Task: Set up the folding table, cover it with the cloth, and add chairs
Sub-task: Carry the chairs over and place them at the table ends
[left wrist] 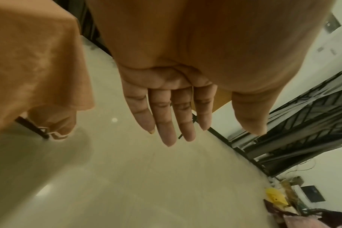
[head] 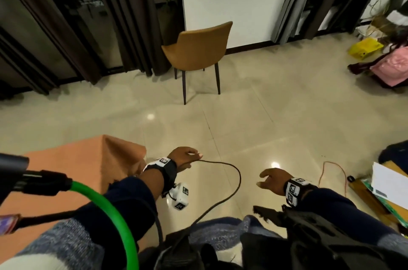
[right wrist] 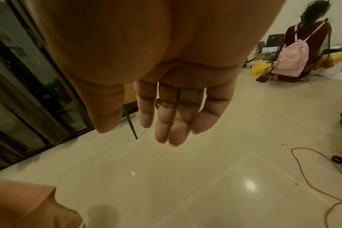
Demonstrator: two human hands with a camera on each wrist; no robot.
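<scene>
A glossy tiled floor (head: 276,119) runs to dark curtains and a white wall, where the tan upholstered chair (head: 198,49) stands well apart from the cloth-covered table (head: 72,168) at your left. Your left hand (head: 183,157) and right hand (head: 273,180) both hang loose with fingers relaxed, holding nothing. The chair looks rigid and moderately light on thin legs; I'd take it by the backrest's top edge and the seat rim.
</scene>
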